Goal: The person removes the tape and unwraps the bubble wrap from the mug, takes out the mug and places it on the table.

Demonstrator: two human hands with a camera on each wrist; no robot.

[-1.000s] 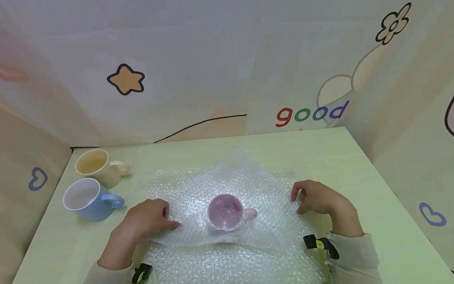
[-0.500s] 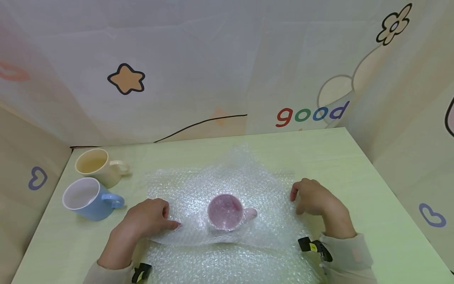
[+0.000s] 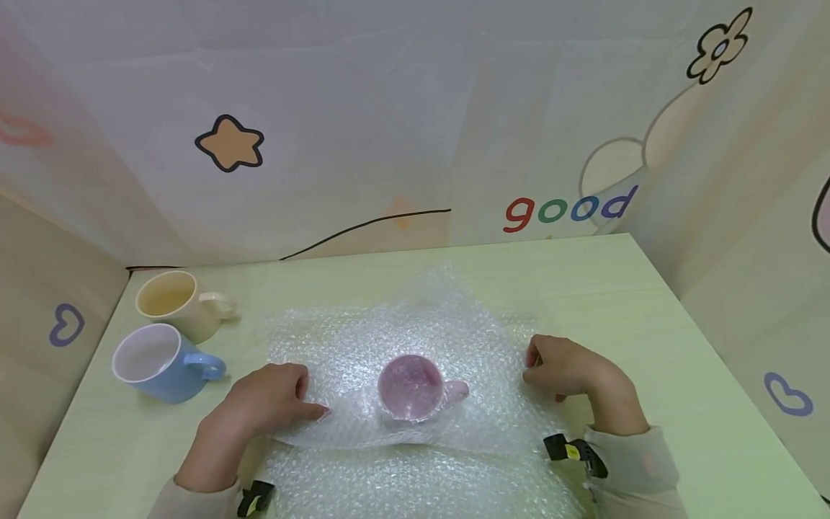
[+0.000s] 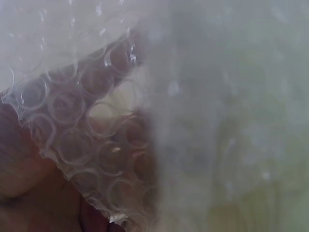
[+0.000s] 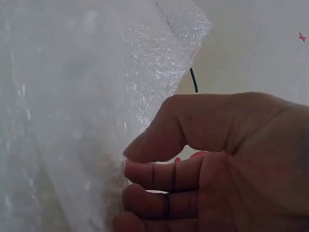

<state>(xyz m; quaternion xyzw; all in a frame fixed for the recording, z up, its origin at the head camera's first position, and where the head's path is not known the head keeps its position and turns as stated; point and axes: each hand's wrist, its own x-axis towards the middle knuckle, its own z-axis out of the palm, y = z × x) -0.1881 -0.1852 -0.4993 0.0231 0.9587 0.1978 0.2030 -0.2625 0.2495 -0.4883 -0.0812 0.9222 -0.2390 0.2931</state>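
Note:
A pink mug stands on a sheet of bubble wrap in the middle of the head view, its handle to the right. A flap of the wrap is folded up over the mug's near side. My left hand pinches the flap's left edge; the left wrist view shows its fingers partly through the bubbles. At the sheet's right edge, my right hand pinches the wrap between thumb and forefinger, as the right wrist view shows with the thumb above the curled fingers.
On the table's left side a blue mug and a cream mug stand close together, left of my left hand. The pale table extends to the right. A printed curtain rises behind it.
My right hand has shifted slightly left along the wrap's edge, and its thumb and forefinger have come together on it. My left hand and the pink mug stay nearly still.

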